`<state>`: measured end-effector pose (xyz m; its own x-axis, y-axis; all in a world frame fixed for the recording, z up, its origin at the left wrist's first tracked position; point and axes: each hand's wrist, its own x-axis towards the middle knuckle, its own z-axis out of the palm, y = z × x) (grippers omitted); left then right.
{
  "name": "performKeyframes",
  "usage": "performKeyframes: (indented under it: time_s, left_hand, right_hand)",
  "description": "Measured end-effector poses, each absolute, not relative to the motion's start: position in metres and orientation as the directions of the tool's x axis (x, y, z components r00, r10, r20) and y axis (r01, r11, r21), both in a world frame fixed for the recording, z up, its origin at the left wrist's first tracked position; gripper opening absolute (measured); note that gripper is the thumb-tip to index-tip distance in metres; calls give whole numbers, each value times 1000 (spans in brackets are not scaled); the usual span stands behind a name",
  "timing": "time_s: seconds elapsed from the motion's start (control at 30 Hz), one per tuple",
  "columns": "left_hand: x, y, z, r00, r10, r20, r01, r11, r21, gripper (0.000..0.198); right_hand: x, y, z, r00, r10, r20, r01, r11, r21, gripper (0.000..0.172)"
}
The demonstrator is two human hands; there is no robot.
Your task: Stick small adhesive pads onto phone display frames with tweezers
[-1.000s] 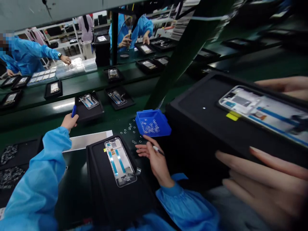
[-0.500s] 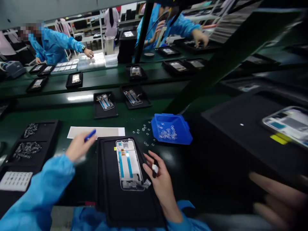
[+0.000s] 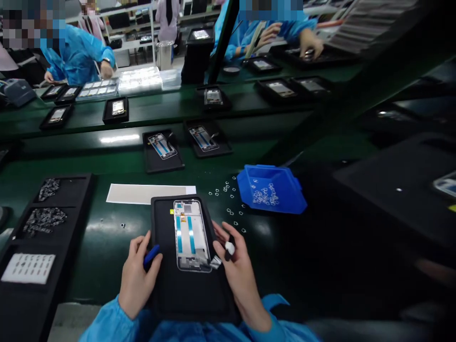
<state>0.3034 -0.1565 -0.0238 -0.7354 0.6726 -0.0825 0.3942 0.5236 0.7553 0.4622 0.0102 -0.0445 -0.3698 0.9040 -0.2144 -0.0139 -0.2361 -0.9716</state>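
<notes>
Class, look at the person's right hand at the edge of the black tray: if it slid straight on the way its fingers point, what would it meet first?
The right hand points up and left, so it would probably first meet the phone frame lying in the black tray, near its lower right corner; depth is uncertain.

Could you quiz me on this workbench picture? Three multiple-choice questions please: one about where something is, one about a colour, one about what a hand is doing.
1. Where does the phone frame lie?
A. in a black tray
B. in the bin
C. on the white sheet

2. What colour is the small bin of loose parts?
A. red
B. blue
C. yellow

3. What is the left hand doing?
A. lying flat and bare
B. holding a blue tool
C. reaching into the bin

Answers: 1 A, the black tray surrounds it. 2 B, plainly blue. 3 B, the blue tool sits between its fingers.
</notes>
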Motion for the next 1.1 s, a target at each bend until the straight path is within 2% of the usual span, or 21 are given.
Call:
performKeyframes:
  time_s: [0.27,0.4,0.5,0.57,0.6,0.63,0.7,0.8,0.9,1.1]
  left_hand:
    - [333,-193,-52,-681,708,-187,334,527,782,60]
    - [305,-214,-41,-648,748,-146,418,509,752,59]
    - [243,-176,-5,-681,731,-44,492,500,713,56]
    - [195,-121,19,-679,734,-12,572,539,618,53]
    - [172,-89,28,-703,711,-38,597,618,512,52]
    - [153,-56,34,-740,668,-83,592,704,392,53]
    - [122,2,36,-789,603,-118,543,774,326,58]
    - [97,53,21,-798,569,-198,506,812,292,50]
    - [90,68,4,-760,602,-243,536,793,290,37]
    - [93,69,-5,-737,620,-269,562,783,266,37]
  right_hand:
    - [483,-16,-50,-474,847,-241,29,-259,-965,41]
    - [487,4,-50,-474,873,-113,103,-73,-992,29]
    - [466,56,-44,-551,834,34,147,137,-980,25]
    - [439,94,-39,-715,698,41,200,260,-945,25]
    - [424,109,-37,-797,603,23,228,336,-914,25]
    - [409,122,-35,-822,569,29,220,363,-905,23]
    - [384,140,-35,-851,523,48,203,413,-888,20]
    - [362,153,-39,-846,526,91,183,445,-877,16]
    - [353,157,-44,-817,565,115,175,432,-885,17]
    - [364,130,-47,-651,742,159,119,307,-944,18]
